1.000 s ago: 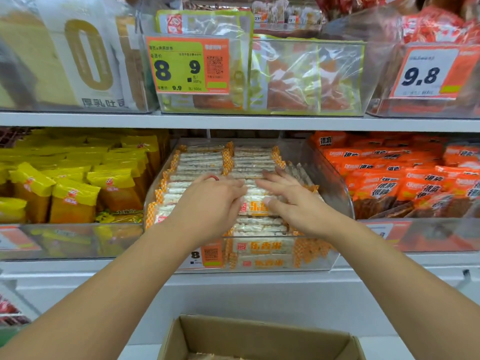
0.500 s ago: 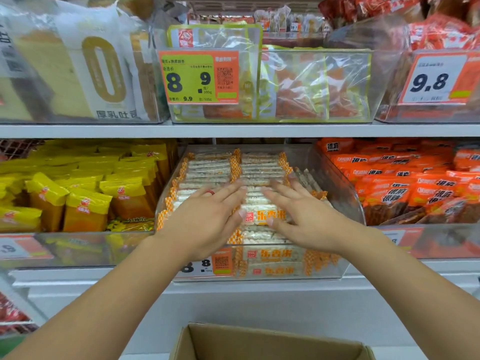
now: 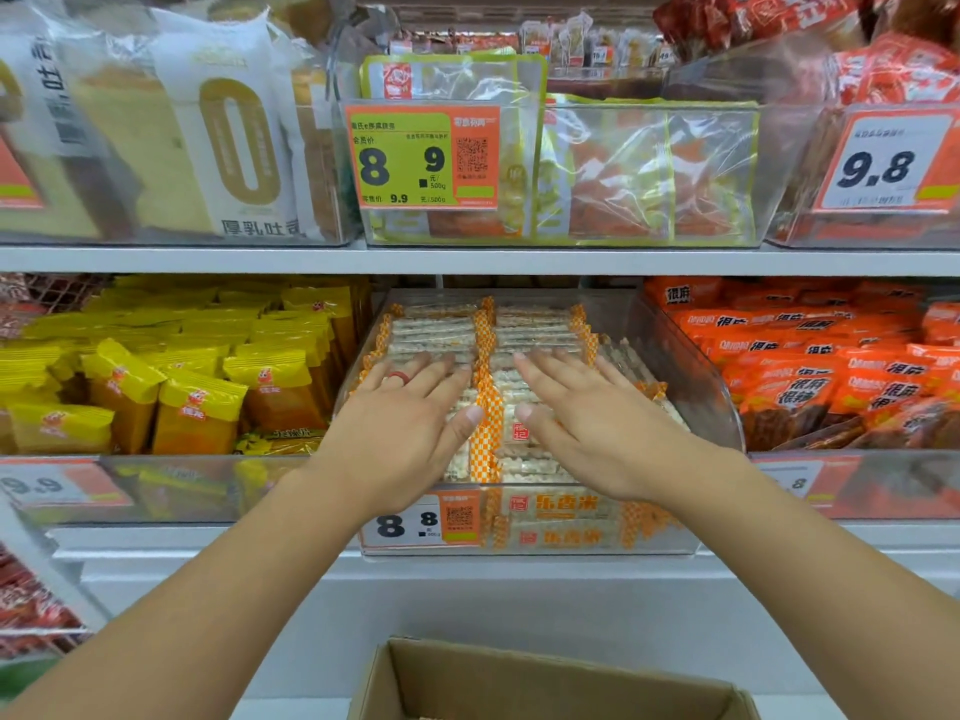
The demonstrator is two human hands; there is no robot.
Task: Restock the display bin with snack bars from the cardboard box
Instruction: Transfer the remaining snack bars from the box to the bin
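Fingers point(image 3: 415, 374) of both hands lay straight and spread, holding nothing, though whether their tips touched the wrappers below could not be told. Nearest the camera stood one cardboard box point(image 3: 545, 678), its flaps open and only a sliver of its contents showing, too little to count. Beyond it the left hand point(image 3: 402, 433), with a red ring, and the right hand point(image 3: 597, 433) reached side by side over the one clear display bin point(image 3: 691, 387) on the lower shelf point(image 3: 208, 543). The snack bars point(image 3: 441, 330) lay in two neat columns with a looser third along the right wall; each column held many, too closely packed to number. They looked light and slim, with slick crinkly wrappers and a puffed filling that would likely crush, so a gentle hold across the long sides of a few at once seemed best. Further off, the upper shelf point(image 3: 467, 259) carried other bins.
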